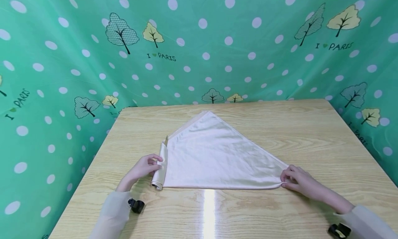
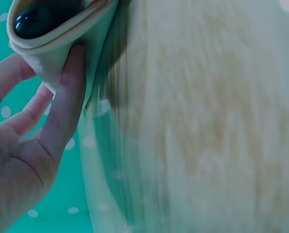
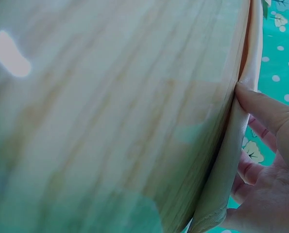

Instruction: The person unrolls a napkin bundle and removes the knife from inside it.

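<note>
A pale satin cloth (image 1: 217, 152) lies on the table, folded to a point at the far side. Its left end is wound into an upright-running roll (image 1: 162, 163). From the roll's far end sticks a narrow pointed tip (image 1: 166, 140); a glossy dark rounded end (image 2: 35, 22) shows inside the near opening. The rest of that wrapped object is hidden, so its kind is unclear. My left hand (image 1: 143, 168) grips the roll from the left, thumb and fingers around it. At the cloth's right corner my right hand (image 1: 300, 183) pinches the edge between thumb and fingers.
The wooden table (image 1: 264, 211) reflects a bright light strip near its front. A green dotted curtain (image 1: 214, 59) with printed trees hangs behind and at both sides. Small black devices sit at the left wrist (image 1: 136, 205) and right wrist (image 1: 339, 230).
</note>
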